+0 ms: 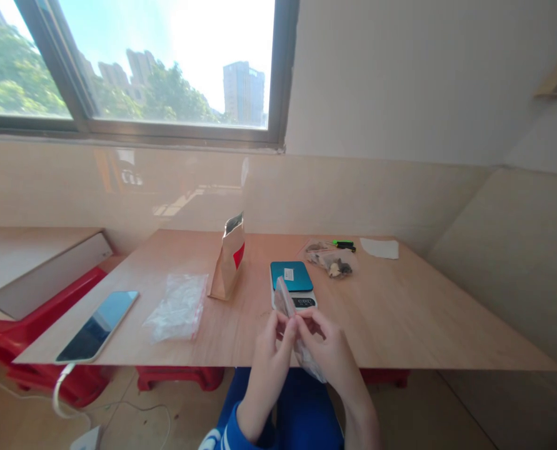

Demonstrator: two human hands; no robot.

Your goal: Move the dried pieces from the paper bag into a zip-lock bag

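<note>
A clear plastic bag (284,300) was pinched between the pressed-together fingers of the left hand (269,362) and right hand (322,344), above the near edge of a wooden table (400,319). Just beyond it stood a digital scale (293,277) with a teal platform. Farther left stood a kraft paper pouch (229,265) beside a flat zip bag (177,306).

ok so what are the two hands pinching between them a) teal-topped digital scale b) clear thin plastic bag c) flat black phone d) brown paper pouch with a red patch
b, the left hand and right hand pinch the clear thin plastic bag between their fingers.
</note>
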